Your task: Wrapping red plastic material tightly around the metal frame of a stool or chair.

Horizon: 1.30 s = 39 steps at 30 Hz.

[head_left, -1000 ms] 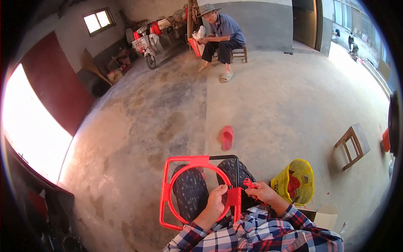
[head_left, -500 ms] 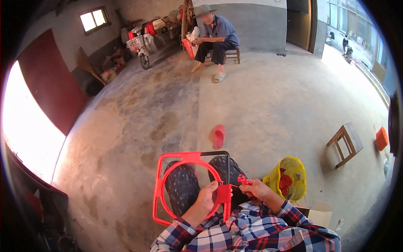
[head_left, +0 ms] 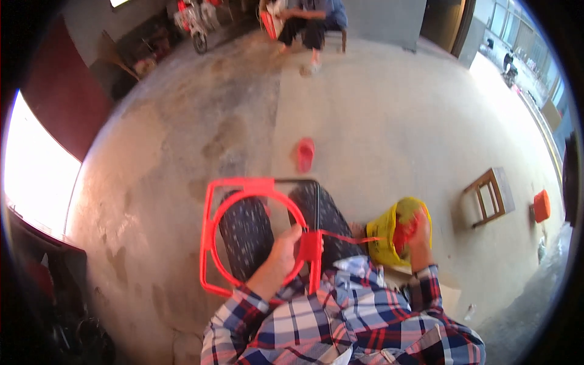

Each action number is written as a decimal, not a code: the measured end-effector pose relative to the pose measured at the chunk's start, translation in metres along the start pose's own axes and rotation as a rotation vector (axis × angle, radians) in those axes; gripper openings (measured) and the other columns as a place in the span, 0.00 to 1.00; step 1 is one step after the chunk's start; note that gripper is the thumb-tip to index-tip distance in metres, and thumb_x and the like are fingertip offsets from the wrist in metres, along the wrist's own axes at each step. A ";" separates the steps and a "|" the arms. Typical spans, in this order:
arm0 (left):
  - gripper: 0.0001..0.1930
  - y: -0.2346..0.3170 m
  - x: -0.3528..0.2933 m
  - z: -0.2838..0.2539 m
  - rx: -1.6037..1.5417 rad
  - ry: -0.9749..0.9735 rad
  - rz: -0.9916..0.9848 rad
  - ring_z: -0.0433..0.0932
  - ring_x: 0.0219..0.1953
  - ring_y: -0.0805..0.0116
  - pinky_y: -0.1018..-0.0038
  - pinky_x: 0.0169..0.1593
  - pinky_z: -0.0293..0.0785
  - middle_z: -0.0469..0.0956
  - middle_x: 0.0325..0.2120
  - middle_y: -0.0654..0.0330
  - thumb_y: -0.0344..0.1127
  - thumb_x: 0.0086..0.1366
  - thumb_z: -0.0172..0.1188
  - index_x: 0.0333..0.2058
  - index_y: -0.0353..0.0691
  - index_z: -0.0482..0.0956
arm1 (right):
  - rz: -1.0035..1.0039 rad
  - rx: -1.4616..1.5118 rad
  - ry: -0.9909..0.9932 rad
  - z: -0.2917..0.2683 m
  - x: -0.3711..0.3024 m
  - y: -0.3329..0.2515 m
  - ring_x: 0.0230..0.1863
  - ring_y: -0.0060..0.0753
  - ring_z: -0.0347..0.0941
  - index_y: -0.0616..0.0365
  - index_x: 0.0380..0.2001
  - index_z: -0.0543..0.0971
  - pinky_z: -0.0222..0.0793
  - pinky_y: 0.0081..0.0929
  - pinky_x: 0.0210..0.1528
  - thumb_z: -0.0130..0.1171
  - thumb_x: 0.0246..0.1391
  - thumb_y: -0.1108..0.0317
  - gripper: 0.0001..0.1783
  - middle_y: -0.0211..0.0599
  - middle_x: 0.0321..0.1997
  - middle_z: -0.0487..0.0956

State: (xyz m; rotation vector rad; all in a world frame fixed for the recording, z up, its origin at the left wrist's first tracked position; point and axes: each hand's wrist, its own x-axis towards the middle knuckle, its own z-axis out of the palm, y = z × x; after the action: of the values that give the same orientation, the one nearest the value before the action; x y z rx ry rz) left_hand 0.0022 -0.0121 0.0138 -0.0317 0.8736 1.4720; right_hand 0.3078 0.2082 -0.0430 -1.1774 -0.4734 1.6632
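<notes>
My left hand (head_left: 285, 249) is closed around the right side of a square frame (head_left: 249, 184) with a round ring inside it. The frame is mostly covered in red wrapping, and a bare black stretch shows at its upper right corner. It rests over my knees. From the wrapped side, a red cord (head_left: 340, 236) runs rightward, pulled fairly straight, to my right hand (head_left: 418, 231). That hand is blurred at the mouth of a yellow bucket (head_left: 378, 234) that lies tipped toward the right. Its fingers appear closed on the cord, with more red material beside them.
A red slipper (head_left: 305, 155) lies ahead of my knees. To the right stand a wooden stool (head_left: 500, 191) and an orange object (head_left: 541, 207). Another person (head_left: 310, 27) sits at the far side, near a parked scooter (head_left: 196, 24). A cardboard piece (head_left: 449, 297) lies beside my right sleeve.
My right hand has moved right, from beside the frame to the bucket's mouth, drawing out the red cord. The left hand keeps its hold on the frame. The view has tilted downward.
</notes>
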 end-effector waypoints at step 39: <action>0.11 0.009 0.009 -0.001 -0.009 0.058 0.141 0.77 0.34 0.67 0.70 0.41 0.75 0.77 0.33 0.57 0.25 0.60 0.46 0.42 0.34 0.71 | 0.202 0.218 -1.205 0.098 -0.071 -0.045 0.17 0.15 0.52 0.52 0.23 0.66 0.49 0.17 0.18 0.54 0.48 0.69 0.07 0.21 0.18 0.59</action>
State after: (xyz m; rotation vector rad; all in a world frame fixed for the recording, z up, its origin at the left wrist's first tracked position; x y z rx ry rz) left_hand -0.0072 -0.0033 0.0126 -0.0201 0.9315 1.6135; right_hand 0.2474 0.1858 0.0687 0.0662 -0.8721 2.4169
